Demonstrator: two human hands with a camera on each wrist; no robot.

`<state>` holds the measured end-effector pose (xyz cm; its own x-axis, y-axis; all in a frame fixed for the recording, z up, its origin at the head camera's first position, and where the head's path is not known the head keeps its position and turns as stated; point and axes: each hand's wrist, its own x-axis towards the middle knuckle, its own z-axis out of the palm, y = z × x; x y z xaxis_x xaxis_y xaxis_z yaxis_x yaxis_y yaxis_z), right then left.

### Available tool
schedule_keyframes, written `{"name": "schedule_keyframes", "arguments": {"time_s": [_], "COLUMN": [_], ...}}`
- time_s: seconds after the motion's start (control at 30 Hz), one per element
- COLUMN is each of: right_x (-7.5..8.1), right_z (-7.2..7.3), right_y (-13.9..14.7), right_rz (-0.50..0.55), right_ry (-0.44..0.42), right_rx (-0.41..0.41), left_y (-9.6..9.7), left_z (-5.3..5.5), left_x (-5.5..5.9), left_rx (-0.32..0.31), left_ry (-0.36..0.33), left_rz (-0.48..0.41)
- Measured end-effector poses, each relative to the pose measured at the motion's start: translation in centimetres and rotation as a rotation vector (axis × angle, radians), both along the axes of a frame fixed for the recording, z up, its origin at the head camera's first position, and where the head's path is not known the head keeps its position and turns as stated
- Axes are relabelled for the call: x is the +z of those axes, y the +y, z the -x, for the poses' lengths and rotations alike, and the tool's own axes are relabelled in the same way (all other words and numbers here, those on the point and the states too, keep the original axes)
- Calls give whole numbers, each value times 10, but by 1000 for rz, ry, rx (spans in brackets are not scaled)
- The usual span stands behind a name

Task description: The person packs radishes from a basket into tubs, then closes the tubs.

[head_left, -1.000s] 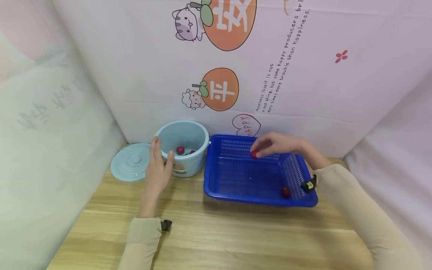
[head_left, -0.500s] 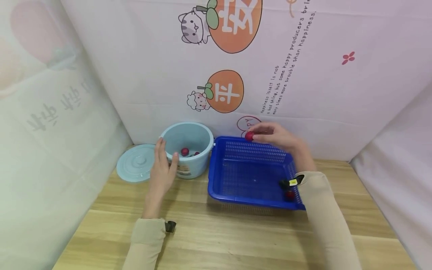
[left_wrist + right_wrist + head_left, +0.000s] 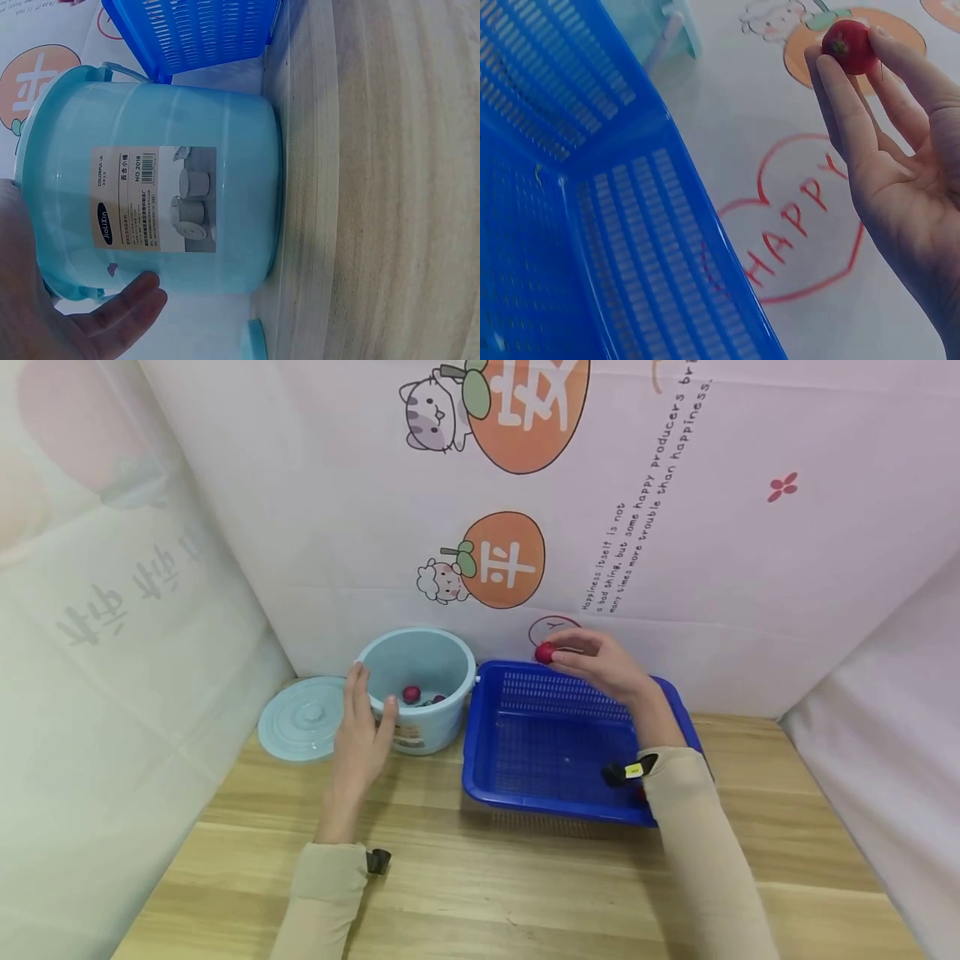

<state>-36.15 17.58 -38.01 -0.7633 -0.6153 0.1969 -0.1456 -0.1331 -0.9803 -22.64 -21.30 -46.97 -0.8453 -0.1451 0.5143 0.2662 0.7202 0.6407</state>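
Note:
My right hand (image 3: 611, 672) pinches a small round red radish (image 3: 849, 46) between thumb and fingertips, above the back rim of the blue plastic basket (image 3: 540, 756). In the right wrist view the radish shows a greenish stem end and a thin root. My left hand (image 3: 358, 756) lies along the near left side of the light blue bucket (image 3: 438, 727), its fingers straight at the rim. The left wrist view shows the bucket's printed label (image 3: 154, 199) and the thumb and fingers beside the wall. Inside the bucket lies another radish (image 3: 411, 694), with more red partly hidden by the rim.
A light blue lid (image 3: 300, 722) lies on the wooden table (image 3: 480, 893) left of the bucket. The basket stands right next to the bucket. At the basket's right end a red radish (image 3: 641, 794) is mostly covered by the right wrist camera. A printed cloth (image 3: 660, 585) hangs behind.
My right hand has lifted the radish from inside the basket up past its back rim and moved left toward the bucket. The left hand stays at the bucket; the head view has shifted slightly.

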Motion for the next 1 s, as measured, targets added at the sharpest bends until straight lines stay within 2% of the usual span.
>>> {"name": "schedule_keyframes", "arguments": {"time_s": [0.27,0.4,0.53,0.73,1.0], "right_x": [-5,-10,-17,-25,-23], "right_z": [-4,-2,1,0,0], "right_y": [-57,-88,-111,-134,-141], "right_rz": [22,-42,-105,-158,-143], "right_ry": [-1,55,99,108,79], "right_rx": [41,74,73,83,71], "left_y": [-2,-2,1,3,1], "left_z": [-2,-2,-3,-3,-2], "left_x": [1,3,2,1,4], "left_rx": [7,4,-1,-4,-1], "left_ry": [-29,-31,-43,-51,-46], "left_rz": [16,10,4,-6,-8]}}
